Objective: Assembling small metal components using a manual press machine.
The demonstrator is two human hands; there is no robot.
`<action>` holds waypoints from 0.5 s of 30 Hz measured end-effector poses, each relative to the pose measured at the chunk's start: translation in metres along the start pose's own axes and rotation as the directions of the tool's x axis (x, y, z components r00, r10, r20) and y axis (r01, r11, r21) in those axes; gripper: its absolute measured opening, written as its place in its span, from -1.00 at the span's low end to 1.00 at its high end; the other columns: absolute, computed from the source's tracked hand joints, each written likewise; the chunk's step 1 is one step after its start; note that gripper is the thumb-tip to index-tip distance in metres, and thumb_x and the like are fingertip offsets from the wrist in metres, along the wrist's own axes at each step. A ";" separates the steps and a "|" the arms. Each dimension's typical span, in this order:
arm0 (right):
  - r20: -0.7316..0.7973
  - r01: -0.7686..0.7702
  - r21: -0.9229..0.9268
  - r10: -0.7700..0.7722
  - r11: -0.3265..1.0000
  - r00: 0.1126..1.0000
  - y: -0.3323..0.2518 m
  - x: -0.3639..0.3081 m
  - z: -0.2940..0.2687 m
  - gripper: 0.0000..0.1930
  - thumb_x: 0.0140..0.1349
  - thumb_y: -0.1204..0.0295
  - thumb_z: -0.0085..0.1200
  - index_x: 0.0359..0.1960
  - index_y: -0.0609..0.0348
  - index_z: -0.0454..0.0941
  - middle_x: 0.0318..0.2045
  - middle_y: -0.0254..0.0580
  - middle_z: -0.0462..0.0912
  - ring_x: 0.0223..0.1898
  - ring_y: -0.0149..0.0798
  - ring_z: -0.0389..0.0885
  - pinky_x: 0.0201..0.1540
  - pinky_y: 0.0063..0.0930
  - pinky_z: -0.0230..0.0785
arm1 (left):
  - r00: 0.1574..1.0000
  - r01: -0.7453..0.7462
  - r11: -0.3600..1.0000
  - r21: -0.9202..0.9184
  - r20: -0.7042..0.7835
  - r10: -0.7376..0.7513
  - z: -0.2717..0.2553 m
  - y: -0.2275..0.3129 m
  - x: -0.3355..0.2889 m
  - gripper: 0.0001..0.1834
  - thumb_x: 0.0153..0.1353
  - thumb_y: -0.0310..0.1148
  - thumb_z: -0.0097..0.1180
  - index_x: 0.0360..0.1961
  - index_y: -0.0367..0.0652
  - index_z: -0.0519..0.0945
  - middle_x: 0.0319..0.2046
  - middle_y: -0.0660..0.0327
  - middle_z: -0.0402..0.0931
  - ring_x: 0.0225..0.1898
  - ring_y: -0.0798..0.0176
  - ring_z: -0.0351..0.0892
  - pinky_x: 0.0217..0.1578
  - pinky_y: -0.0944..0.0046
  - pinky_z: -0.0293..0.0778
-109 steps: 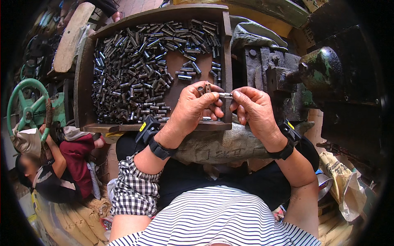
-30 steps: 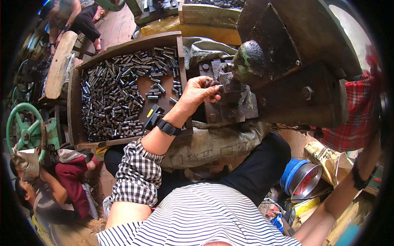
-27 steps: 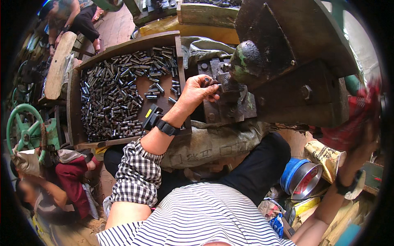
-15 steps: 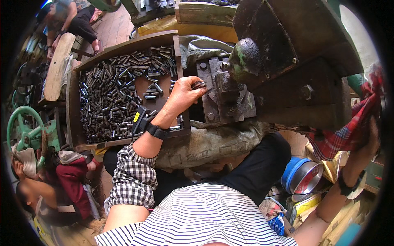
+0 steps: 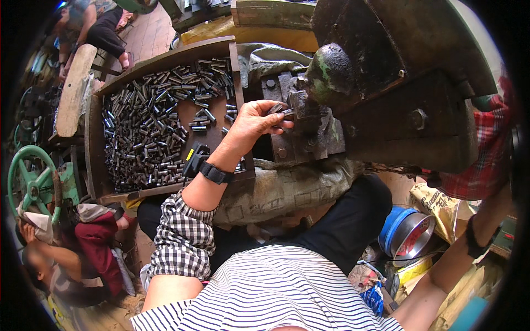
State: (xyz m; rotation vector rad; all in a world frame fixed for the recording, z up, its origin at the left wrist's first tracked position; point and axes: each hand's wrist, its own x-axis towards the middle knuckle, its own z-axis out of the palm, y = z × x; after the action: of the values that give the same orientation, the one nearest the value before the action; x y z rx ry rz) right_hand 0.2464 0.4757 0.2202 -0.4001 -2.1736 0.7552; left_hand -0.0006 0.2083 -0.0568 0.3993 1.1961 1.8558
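My left hand (image 5: pixel 255 127) is at the machine's metal die block (image 5: pixel 302 105), closed on short metal tubes (image 5: pixel 287 112). One tube's end points into the block; whether it has entered a hole I cannot make out. To the left of this hand stands a wooden tray (image 5: pixel 93 146) with a great many similar dark and shiny tubes. At the far right, my right forearm (image 5: pixel 441 265) reaches up to a red plaid cloth (image 5: pixel 483 160) beside the machine. The fingers of my right hand are hidden there at the dark rim of the picture.
The heavy dark press (image 5: pixel 386 121) fills the upper right. A grey sack (image 5: pixel 287 193) lies over my lap. Blue and silver round tins (image 5: pixel 406 231) stand by my right leg. Another person (image 5: pixel 61 265) is at lower left, near a green handwheel (image 5: pixel 33 190); one more sits at upper left.
My left hand has moved slightly right, bringing the tubes against the die block, its fingers now extended toward it. My right arm and the plaid cloth have shifted a little.
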 end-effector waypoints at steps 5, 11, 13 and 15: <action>-0.157 -0.052 -0.134 0.030 0.990 0.987 0.098 -0.080 -0.002 -0.47 0.20 0.36 -0.18 0.19 0.39 0.23 0.24 0.03 0.21 0.26 -0.12 0.20 0.32 -0.23 -0.04 | 0.997 -0.058 0.994 0.090 -0.055 0.063 0.007 -0.008 0.007 -0.80 0.17 -0.43 0.16 -0.22 -0.29 0.50 -0.38 0.23 0.57 -0.39 0.36 0.63 -0.43 0.47 0.54; -0.154 -0.127 0.268 0.172 0.955 0.973 0.073 -0.072 0.020 -0.45 0.19 0.35 -0.20 0.20 0.41 0.21 0.26 0.02 0.18 0.29 -0.15 0.15 0.34 -0.24 -0.09 | 0.974 -0.055 0.927 0.371 -0.186 0.132 0.003 -0.006 0.003 -0.82 0.15 -0.38 0.20 -0.32 -0.25 0.51 -0.55 0.31 0.51 -0.58 0.53 0.48 -0.62 0.53 0.38; -0.144 -0.079 0.429 0.155 0.900 0.977 0.041 -0.043 0.027 -0.47 0.17 0.38 -0.15 0.18 0.41 0.22 0.21 -0.01 0.28 0.19 -0.14 0.31 0.26 -0.22 0.11 | 0.966 0.005 0.883 0.469 -0.230 0.116 0.001 0.005 -0.008 -0.78 0.13 -0.33 0.23 -0.31 -0.26 0.54 -0.55 0.31 0.51 -0.60 0.55 0.44 -0.67 0.54 0.32; -0.097 -0.078 0.298 0.112 0.951 0.989 0.019 -0.018 0.014 -0.48 0.17 0.38 -0.14 0.16 0.41 0.25 0.19 -0.01 0.30 0.17 -0.14 0.33 0.24 -0.23 0.12 | 0.982 0.080 0.837 0.542 -0.189 0.029 0.002 0.014 -0.009 -0.79 0.13 -0.37 0.21 -0.30 -0.29 0.56 -0.58 0.32 0.50 -0.59 0.53 0.45 -0.64 0.52 0.38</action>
State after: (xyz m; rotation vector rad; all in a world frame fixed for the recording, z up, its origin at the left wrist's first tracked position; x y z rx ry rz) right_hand 0.2483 0.4761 0.1902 -0.3846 -1.9099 1.0670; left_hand -0.0011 0.2002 -0.0425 0.5211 1.8659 1.5228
